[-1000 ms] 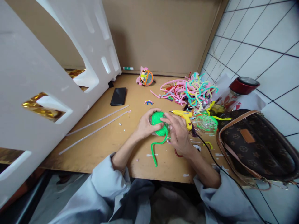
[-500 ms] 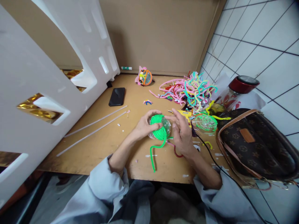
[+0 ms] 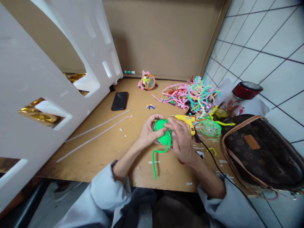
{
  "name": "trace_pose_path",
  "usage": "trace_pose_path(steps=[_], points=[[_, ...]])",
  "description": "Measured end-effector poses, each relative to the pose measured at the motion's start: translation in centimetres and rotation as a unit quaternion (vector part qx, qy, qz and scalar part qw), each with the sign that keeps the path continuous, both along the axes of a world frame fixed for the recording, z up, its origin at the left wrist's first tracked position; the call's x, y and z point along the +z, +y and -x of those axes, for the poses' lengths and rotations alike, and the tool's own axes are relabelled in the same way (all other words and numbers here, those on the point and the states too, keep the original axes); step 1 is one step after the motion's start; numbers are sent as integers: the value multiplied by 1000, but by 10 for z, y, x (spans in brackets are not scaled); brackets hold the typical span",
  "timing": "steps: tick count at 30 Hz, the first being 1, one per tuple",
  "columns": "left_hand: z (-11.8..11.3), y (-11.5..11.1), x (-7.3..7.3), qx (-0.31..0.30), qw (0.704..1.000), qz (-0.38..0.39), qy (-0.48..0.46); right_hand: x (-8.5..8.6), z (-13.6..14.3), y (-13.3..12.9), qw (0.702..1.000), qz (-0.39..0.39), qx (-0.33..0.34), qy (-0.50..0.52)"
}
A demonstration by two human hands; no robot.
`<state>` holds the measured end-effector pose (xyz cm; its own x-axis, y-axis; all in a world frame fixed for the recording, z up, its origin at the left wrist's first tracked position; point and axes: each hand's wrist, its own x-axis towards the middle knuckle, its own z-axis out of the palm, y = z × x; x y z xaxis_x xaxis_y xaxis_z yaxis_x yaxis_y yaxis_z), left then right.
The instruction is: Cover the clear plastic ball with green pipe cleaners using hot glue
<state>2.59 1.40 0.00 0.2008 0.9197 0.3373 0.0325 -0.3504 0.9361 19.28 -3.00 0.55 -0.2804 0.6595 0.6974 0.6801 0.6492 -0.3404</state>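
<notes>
Near the table's front, my left hand (image 3: 147, 133) grips a clear round ball, its thumb laid across a coil of bright green pipe cleaner (image 3: 162, 134) wound over one side. A loose end of the green strand hangs toward me. On the right side of the ball, the bent fingers of my right hand (image 3: 182, 139) press against the coil's edge; its fingertips partly cover the clear part. Just beyond that hand lies a yellow glue gun (image 3: 186, 119). Beside it sits another clear ball with green strands (image 3: 210, 129).
A tangled heap of pipe cleaners (image 3: 190, 95) lies at the back right, near a red-lidded jar (image 3: 247, 90) and a brown handbag (image 3: 263, 148). Leftward are a black phone (image 3: 119, 101), two glue sticks (image 3: 95, 137) and a white plastic panel (image 3: 78, 34). A decorated ball (image 3: 147, 81) stands behind.
My right hand has moved in closer, its fingers now over the coil's right edge and covering more of the ball. My left hand keeps its grip. The view has tilted slightly.
</notes>
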Motion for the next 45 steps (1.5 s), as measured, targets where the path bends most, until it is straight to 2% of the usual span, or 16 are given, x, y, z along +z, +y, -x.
trace_pose_path(steps=[3,12,20,26,39,45], points=[[0,1,-2,5,1000,-5,4,0,0,0,1000,-12,9,-6],[-2,-2,-5,27,999,-33,-12,1,-1,2,999,31,26,4],[-4,-3,-6,15,999,-42,-30,-1,-1,3,999,35,17,4],[0,-2,-4,19,997,-58,42,2,-2,3,999,49,18,5],[9,-6,7,-46,977,-126,165,-6,-4,9,990,88,33,101],[10,-4,6,-57,979,-109,164,-9,-4,8,979,122,35,160]])
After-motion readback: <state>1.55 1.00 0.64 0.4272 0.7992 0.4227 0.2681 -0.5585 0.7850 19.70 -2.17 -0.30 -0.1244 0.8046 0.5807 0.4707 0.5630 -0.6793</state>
